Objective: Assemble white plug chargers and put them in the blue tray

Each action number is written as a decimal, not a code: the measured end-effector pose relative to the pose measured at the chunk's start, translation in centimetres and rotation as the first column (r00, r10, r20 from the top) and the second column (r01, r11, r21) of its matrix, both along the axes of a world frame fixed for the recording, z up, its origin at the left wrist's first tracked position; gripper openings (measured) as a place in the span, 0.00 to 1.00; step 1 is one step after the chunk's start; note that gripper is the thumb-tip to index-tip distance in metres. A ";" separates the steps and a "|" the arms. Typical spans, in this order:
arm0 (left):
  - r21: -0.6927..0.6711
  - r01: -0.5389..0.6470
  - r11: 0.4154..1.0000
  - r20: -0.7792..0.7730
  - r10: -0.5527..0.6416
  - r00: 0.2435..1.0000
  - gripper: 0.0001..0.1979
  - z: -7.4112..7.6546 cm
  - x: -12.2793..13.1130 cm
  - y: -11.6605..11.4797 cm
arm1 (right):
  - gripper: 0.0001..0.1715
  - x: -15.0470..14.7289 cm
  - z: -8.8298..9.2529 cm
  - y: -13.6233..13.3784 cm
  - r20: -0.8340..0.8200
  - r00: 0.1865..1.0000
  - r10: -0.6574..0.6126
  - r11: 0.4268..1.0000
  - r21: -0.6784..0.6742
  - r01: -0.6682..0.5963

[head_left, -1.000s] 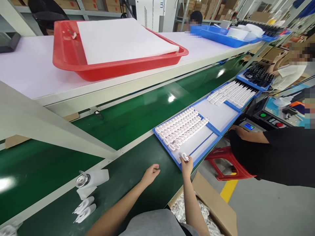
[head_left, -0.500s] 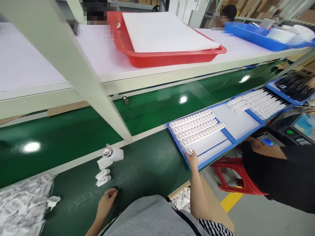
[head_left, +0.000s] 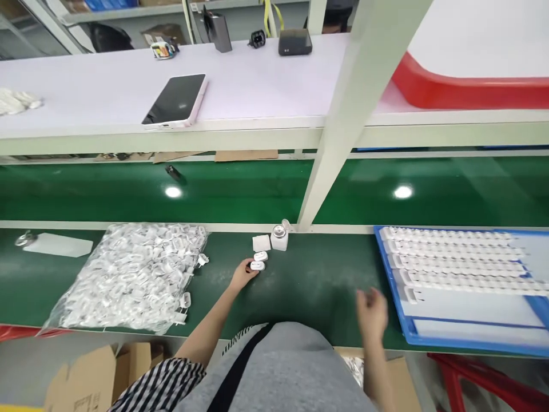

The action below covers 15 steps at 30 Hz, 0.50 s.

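Note:
My left hand (head_left: 243, 274) is closed with its fingertips on the left end of a small white oval plastic piece (head_left: 257, 266). A second such piece (head_left: 261, 256) lies just behind it on the green table. Beyond them are a white pad (head_left: 261, 243) and a white bottle with a metal top and raised lid (head_left: 279, 237). My right hand (head_left: 372, 313) is over the table, left of the blue tray (head_left: 397, 312). Its fingers look curled but are smeared by motion. Rows of white plastic pieces (head_left: 454, 257) fill the tray's rear, with a single piece (head_left: 410, 294) in front.
A clear bag of white pieces (head_left: 137, 274) lies at left, some loose pieces by its right edge. A slanted shelf post (head_left: 338, 126) stands behind the bottle. On the shelf are a phone (head_left: 175, 102) and a red tray (head_left: 472, 91). A cardboard box (head_left: 86, 380) is below left.
My view has swung left. My right hand has let go of the white piece in the tray and moved left. My left hand has reached the lower loose white piece.

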<state>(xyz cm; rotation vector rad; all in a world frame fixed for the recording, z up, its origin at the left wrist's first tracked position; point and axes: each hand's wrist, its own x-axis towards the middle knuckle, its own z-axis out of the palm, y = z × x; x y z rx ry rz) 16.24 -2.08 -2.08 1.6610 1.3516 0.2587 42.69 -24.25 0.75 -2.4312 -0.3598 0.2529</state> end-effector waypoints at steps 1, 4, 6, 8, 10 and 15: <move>0.026 0.008 1.000 0.006 -0.008 1.000 0.25 -0.1 0.0 -0.2 | 0.28 -2.5 -0.3 1.9 -0.115 0.958 0.264 0.963 0.084 -0.256; 0.058 0.056 0.997 0.033 -0.058 0.998 0.37 -0.1 0.0 -0.3 | 0.40 -8.5 -0.9 8.1 -0.284 0.653 0.702 0.712 0.294 -0.637; 0.018 0.137 0.990 0.043 -0.138 0.990 0.39 0.3 0.2 0.1 | 0.45 -10.5 -1.1 11.7 -0.300 0.542 0.785 0.619 0.350 -0.703; -0.009 0.219 0.976 0.038 -0.219 0.975 0.38 0.7 0.3 0.6 | 0.46 -11.4 -1.0 14.4 -0.292 0.480 0.827 0.561 0.395 -0.727; -0.004 0.274 0.962 0.044 -0.274 0.961 0.36 0.8 0.4 1.0 | 0.47 -11.9 -0.9 16.1 -0.266 0.443 0.856 0.516 0.429 -0.741; 0.045 0.297 0.954 0.159 -0.300 0.940 0.32 -1.3 1.3 -0.9 | 0.43 -12.3 -1.2 15.4 -0.224 0.444 0.868 0.497 0.399 -0.771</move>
